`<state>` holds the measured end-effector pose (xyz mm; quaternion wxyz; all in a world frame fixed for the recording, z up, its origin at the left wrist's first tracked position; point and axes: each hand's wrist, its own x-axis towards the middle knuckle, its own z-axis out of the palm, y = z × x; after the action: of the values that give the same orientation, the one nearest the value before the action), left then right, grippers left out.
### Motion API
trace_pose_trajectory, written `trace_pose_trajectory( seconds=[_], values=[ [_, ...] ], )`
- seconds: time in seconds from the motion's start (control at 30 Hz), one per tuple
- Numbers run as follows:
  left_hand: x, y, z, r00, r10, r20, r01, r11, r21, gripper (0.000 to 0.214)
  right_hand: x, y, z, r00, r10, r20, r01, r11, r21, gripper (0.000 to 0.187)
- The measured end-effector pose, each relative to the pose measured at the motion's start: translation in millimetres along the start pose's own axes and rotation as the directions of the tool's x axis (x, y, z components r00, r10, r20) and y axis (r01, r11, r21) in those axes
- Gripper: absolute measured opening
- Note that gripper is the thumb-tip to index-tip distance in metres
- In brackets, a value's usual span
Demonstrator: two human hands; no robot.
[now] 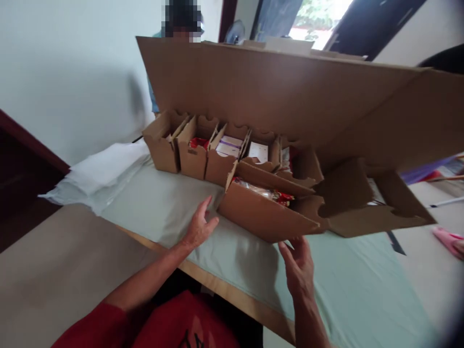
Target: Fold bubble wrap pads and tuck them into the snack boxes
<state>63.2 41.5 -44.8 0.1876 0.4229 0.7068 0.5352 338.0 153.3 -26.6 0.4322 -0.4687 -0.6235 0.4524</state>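
Note:
A brown cardboard bin (264, 215) sits askew on the cloth-covered table in front of a row of similar bins. Inside it are red and clear plastic-wrapped packets (266, 193). My left hand (200, 226) is just left of this bin, fingers stretched and apart, holding nothing. My right hand (299, 266) is at the bin's near right lower edge, thumb and fingers spread. Its fingertips are partly hidden by the cardboard, so whether they touch it is unclear.
Behind stand several bins, one with white boxes (229, 145), another with a red packet (198, 142). A large cardboard panel (275, 92) rises behind them. White plastic sheets (105, 166) lie at left on the green cloth (362, 280). Another person (181, 19) is beyond the panel.

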Motion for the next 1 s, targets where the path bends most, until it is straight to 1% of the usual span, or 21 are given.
trace_pose_trajectory(
  seconds=[0.07,0.13,0.17,0.23,0.3,0.33,0.37,0.43,0.5,0.53,0.6,0.7,0.77,0.83,0.93,1.0],
  values=[
    [0,-8,-41.1,0.996,-0.005,-0.086,0.015,0.994,0.109,0.058,-15,12,-9,0.991,0.107,-0.079,-0.109,0.994,-0.023,0.074],
    [4,-17,-93.6,0.980,-0.004,-0.197,0.057,0.963,0.265,0.044,-31,23,-19,0.970,0.207,-0.127,-0.216,0.974,-0.064,0.078],
    [7,-21,-121.9,0.967,-0.006,-0.256,0.096,0.935,0.342,0.041,-37,27,-23,0.964,0.221,-0.146,-0.235,0.968,-0.091,0.077],
    [15,-29,-178.0,0.933,-0.010,-0.359,0.180,0.877,0.445,0.038,-44,32,-28,0.970,0.171,-0.174,-0.199,0.967,-0.157,0.067],
    [24,-38,-227.7,0.906,-0.018,-0.423,0.253,0.824,0.507,0.038,-46,31,-27,0.981,0.094,-0.168,-0.132,0.963,-0.234,0.055],
    [29,-43,-248.8,0.893,-0.024,-0.449,0.297,0.782,0.549,0.039,-46,29,-26,0.986,0.070,-0.150,-0.109,0.956,-0.272,0.050],
    [35,-48,-266.7,0.884,-0.029,-0.467,0.345,0.716,0.608,0.040,-45,25,-25,0.990,0.062,-0.130,-0.100,0.947,-0.305,0.047],
    [46,-58,-293.1,0.876,-0.041,-0.481,0.413,0.579,0.703,0.043,-45,18,-22,0.992,0.079,-0.101,-0.110,0.930,-0.351,0.045],
    [57,-66,-307.7,0.887,-0.083,-0.455,0.438,0.469,0.767,0.048,-45,13,-22,0.991,0.103,-0.091,-0.129,0.918,-0.376,0.044],
    [63,-70,-311.7,0.893,-0.113,-0.436,0.439,0.434,0.786,0.051,-45,13,-22,0.990,0.106,-0.087,-0.132,0.914,-0.383,0.044],
    [73,-74,-315.6,0.898,-0.168,-0.407,0.439,0.397,0.806,0.051,-46,14,-23,0.993,0.093,-0.073,-0.114,0.911,-0.395,0.045],
    [83,-76,-318.8,0.894,-0.194,-0.405,0.449,0.393,0.802,0.043,-44,22,-23,0.997,0.045,-0.063,-0.067,0.911,-0.408,0.046],
    [85,-76,-321.3,0.890,-0.199,-0.410,0.455,0.393,0.799,0.041,-42,26,-23,0.998,0.014,-0.067,-0.040,0.913,-0.407,0.046],
    [84,-77,-322.8,0.893,-0.197,-0.404,0.450,0.397,0.800,0.041,-41,29,-24,0.998,0.001,-0.064,-0.028,0.912,-0.410,0.047],
    [80,-76,-321.3,0.911,-0.177,-0.373,0.413,0.413,0.812,0.045,-40,30,-25,0.998,-0.009,-0.058,-0.015,0.912,-0.411,0.048],
    [78,-75,-319.6,0.917,-0.161,-0.365,0.399,0.424,0.813,0.039,-40,30,-26,0.998,-0.023,-0.057,-0.002,0.913,-0.409,0.047]
  ],
)
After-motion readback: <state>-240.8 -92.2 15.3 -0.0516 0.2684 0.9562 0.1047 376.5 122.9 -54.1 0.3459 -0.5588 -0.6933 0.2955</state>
